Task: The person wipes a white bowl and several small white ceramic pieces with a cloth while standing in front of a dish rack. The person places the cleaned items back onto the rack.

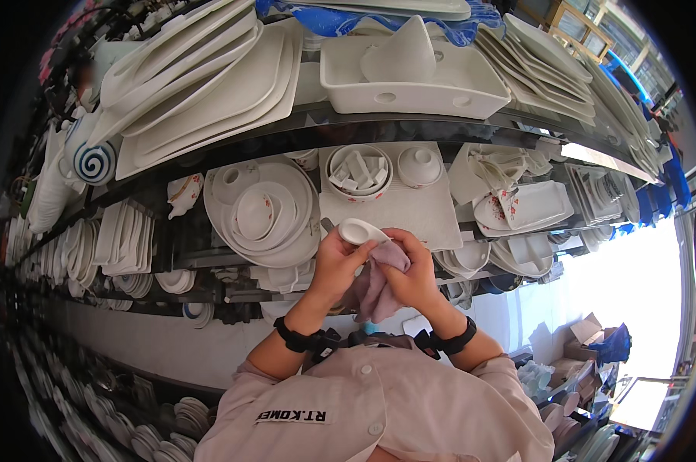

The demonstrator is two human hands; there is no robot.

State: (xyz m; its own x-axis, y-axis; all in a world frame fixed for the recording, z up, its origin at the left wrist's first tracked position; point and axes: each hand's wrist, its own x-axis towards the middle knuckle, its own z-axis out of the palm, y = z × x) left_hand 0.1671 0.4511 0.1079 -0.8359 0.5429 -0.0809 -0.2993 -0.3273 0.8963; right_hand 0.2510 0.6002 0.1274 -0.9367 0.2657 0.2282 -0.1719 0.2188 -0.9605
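Note:
Between my hands is a white ceramic spoon [356, 232], its bowl turned up and to the left. My left hand [337, 267] grips the spoon near its bowl. Bunched in my right hand [412, 271] is a mauve cloth [379, 289], wrapped about the spoon's handle end, which it partly hides. Just beyond, a white paper sheet [423, 216] lies on the shelf. On it stand a bowl with red flowers [359, 197] holding several small white ceramic pieces [356, 173], and a small white lidded bowl [420, 167].
Left of my hands, plates and bowls [261, 213] are stacked on the shelf. Flowered rectangular dishes [535, 208] lie to the right. The upper glass shelf [301, 124] juts out above, bearing a white rectangular baking dish [411, 98] and leaning platters [209, 92]. More stacked crockery [192, 418] stands behind me.

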